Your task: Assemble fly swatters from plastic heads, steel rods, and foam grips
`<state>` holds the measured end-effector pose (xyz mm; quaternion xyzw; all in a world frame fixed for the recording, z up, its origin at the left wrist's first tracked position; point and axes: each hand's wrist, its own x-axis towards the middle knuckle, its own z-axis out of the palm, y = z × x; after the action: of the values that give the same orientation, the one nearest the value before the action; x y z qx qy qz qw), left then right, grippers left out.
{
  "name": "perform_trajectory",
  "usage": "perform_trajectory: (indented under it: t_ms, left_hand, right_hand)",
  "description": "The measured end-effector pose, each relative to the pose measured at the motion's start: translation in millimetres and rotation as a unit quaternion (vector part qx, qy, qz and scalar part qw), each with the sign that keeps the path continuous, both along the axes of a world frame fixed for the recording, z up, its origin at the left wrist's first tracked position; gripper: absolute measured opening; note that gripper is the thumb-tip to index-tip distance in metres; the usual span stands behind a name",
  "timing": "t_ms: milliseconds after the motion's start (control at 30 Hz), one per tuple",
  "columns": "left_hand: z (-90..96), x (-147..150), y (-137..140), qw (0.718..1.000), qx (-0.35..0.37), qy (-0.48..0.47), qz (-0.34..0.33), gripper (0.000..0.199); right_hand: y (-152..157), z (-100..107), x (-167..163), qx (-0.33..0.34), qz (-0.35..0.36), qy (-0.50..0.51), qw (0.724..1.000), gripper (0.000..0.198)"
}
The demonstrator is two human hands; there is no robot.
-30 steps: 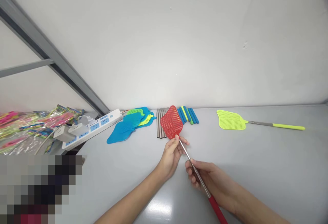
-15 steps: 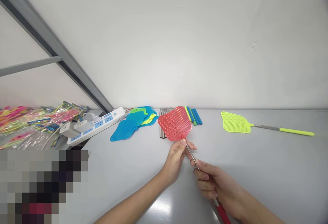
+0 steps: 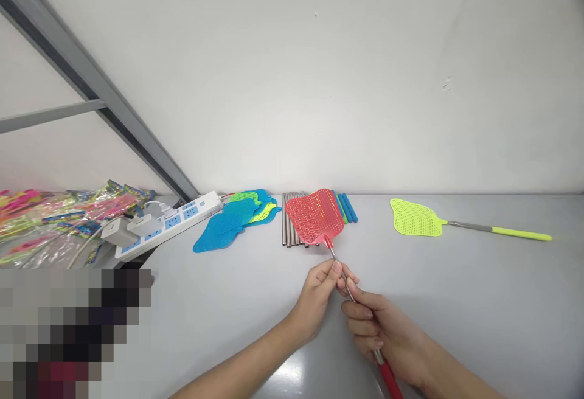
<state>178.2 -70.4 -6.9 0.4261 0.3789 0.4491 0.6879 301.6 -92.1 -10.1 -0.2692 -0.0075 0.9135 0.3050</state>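
Note:
Both hands are on a fly swatter with a red perforated head (image 3: pixel 316 218), a thin metal rod and a red grip (image 3: pixel 390 381). My left hand (image 3: pixel 319 298) pinches the rod a little below the head's neck. Lower down, my right hand (image 3: pixel 378 326) wraps round the metal shaft, with the red grip coming out beneath it. Behind the red head lie several metal rods (image 3: pixel 287 228), partly hidden. Just right of the head are several blue and green grips (image 3: pixel 349 207), also partly covered.
A yellow fly swatter (image 3: pixel 417 218) lies at the right. Left of the rods is a pile of blue and green swatter heads (image 3: pixel 228 222). A white power strip (image 3: pixel 173 222) with plugs stands beside bagged colourful items (image 3: pixel 68 216). A wall (image 3: pixel 342 83) rises behind the table (image 3: pixel 479 301).
My left hand has slid down from the neck of the red head onto the rod, closer to my right hand. The neck now shows. The view has shifted slightly.

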Motion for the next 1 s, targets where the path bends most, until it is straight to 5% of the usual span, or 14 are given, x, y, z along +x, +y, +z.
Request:
perform_trajectory:
  t_ms: [267, 467, 733, 1000]
  left_hand:
    - [-0.4, -1.7, 1.6, 0.999, -0.032, -0.033, -0.01, 0.027]
    - [0.0, -2.8, 2.8, 0.999, -0.036, -0.039, -0.01, 0.026]
    - [-6.1, -4.6, 6.4, 0.994, -0.061, -0.082, 0.045, 0.024]
    - [-14.2, -2.7, 7.0, 0.99, -0.083, -0.081, 0.08, 0.025]
  right_hand:
    - [-2.8, -0.1, -1.9, -0.035, 0.024, -0.038, 0.998, 0.02]
    - [-4.7, -0.1, -2.4, -0.001, 0.016, -0.059, 0.998, 0.024]
    - [-3.1, 2.1, -7.6, 0.04, -0.023, -0.008, 0.999, 0.017]
    - [-10.0, -3.2, -14.5, -0.006, -0.033, 0.042, 0.999, 0.018]
